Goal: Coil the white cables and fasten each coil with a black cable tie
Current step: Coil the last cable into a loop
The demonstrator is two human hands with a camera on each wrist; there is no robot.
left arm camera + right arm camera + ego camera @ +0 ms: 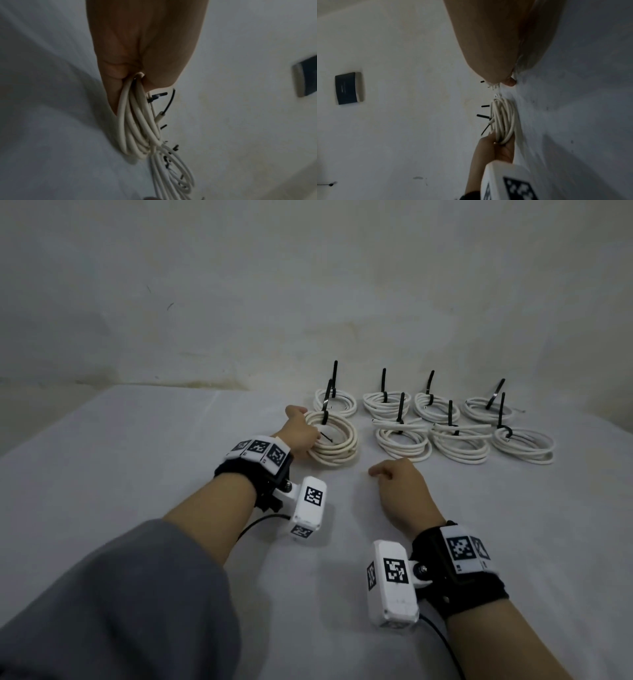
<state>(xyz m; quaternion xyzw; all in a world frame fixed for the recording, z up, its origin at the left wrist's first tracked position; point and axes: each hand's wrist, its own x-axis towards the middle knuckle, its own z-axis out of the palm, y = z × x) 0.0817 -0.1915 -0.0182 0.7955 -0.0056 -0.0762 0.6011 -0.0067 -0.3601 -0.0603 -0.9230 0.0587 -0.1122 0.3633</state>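
My left hand (298,430) grips the left edge of a white cable coil (337,440) that lies on the table, with a black cable tie (326,402) standing up from its far side. In the left wrist view the fingers (120,70) curl round the coil's strands (135,121), and the tie's head (157,96) shows beside them. My right hand (399,484) rests palm down on the cloth, right of that coil, holding nothing. In the right wrist view the same coil (504,119) sits in the left hand (494,150).
Several more tied white coils (459,440) lie in two rows to the right, each with a black tie tail sticking up. The table (171,460) has a pale cloth and meets a white wall (308,285) behind. A dark wall plate (348,88) hangs there.
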